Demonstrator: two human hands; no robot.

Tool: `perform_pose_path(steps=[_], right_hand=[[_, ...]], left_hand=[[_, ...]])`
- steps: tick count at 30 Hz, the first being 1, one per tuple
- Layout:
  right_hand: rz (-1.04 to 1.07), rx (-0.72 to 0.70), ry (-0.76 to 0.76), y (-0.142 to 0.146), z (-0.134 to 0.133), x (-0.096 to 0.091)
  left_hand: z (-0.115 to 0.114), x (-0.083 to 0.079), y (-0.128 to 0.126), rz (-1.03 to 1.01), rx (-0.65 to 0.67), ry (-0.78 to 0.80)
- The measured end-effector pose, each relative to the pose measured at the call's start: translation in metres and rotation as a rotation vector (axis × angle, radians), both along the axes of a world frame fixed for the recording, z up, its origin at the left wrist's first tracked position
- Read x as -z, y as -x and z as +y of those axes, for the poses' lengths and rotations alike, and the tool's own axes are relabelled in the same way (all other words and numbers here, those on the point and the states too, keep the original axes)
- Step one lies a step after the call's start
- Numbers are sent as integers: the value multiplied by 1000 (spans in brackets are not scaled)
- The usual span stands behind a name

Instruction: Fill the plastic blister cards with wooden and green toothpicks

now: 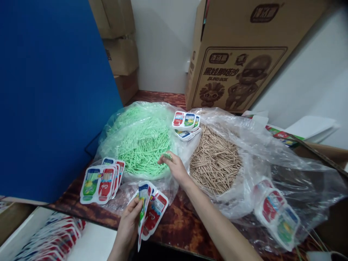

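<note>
My left hand (pixel 129 219) is closed on a red, green and blue printed packet (pixel 157 213), which is bent along its middle like a half-open book and carries the word Cola. My right hand (pixel 176 167) is closed around a small bunch of green sticks (pixel 167 156), seen end-on at the fingers. Beneath and behind that hand lies a large heap of green sticks (pixel 145 148) in a clear plastic bag. To its right, another clear bag holds a heap of brown sticks (pixel 214 159). Left of my left hand, several similar packets (pixel 99 185) lie overlapping on the plastic.
More packets (pixel 186 121) rest between the bags, and another stack (pixel 280 214) lies at right. A white bin (pixel 95 232) with packets stands at lower left. A cardboard box (pixel 239 61) rises behind, and a blue panel (pixel 51 90) walls the left side.
</note>
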State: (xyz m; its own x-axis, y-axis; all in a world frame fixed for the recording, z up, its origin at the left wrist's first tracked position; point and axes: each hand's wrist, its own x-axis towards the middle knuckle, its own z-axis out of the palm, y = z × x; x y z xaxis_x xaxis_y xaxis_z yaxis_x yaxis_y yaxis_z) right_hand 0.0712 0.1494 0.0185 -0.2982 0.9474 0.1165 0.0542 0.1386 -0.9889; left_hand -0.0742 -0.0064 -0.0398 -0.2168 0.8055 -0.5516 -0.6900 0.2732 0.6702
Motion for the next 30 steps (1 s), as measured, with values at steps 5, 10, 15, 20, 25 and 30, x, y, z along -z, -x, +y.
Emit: perform_pose_path(steps=[5, 10, 15, 20, 25, 30], right_hand=[[41, -9, 27, -27, -71, 12], [-29, 71, 125, -49, -122, 51], [-69, 96, 120, -56, -134, 68], [-65, 86, 119, -58, -133, 68], [-69, 77, 110, -58, -134, 72], [-63, 96, 124, -57, -134, 74]], left_hand=[[0, -4, -2, 21, -9, 17], [-1, -7, -3, 48, -26, -6], [-1, -6, -4, 57, -16, -30], [-1, -2, -4, 69, -14, -31], [0, -5, -4, 78, -14, -27], [0, -9, -5, 82, -4, -13]])
